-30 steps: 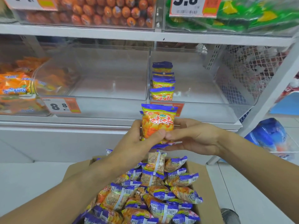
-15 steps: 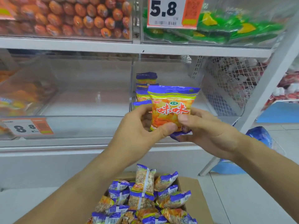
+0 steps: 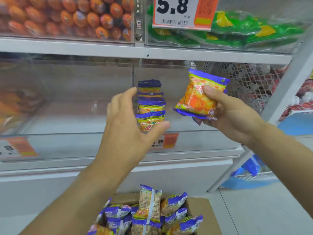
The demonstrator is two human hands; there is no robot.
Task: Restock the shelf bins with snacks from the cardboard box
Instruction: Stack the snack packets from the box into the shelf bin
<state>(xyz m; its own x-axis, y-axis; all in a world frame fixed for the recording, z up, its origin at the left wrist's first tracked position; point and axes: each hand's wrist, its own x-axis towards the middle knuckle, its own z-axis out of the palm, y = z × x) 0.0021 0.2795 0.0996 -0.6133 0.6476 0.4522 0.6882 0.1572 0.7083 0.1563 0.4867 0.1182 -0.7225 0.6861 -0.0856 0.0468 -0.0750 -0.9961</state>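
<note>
My right hand [image 3: 232, 119] grips an orange snack packet with purple ends [image 3: 198, 95], tilted, in front of the right clear shelf bin [image 3: 194, 139]. Inside that bin a row of the same packets [image 3: 150, 106] stands on edge along its left side. My left hand [image 3: 128, 126] hangs spread in front of that row, fingers straight, holding nothing; I cannot tell whether it touches the packets. At the bottom, the cardboard box [image 3: 205, 211] on the floor holds several more packets [image 3: 150, 214].
The clear bin to the left [image 3: 67, 143] shows a bare floor. Upper bins hold orange sausages [image 3: 71, 17] and green packets [image 3: 237, 31], with a 5.8 price tag [image 3: 183, 12]. A white shelf post [image 3: 279, 106] and wire mesh [image 3: 245, 82] stand at right.
My left hand let go of the packet and moved left in front of the stacked row. My right hand carried the packet up and to the right. The view rose toward the shelf.
</note>
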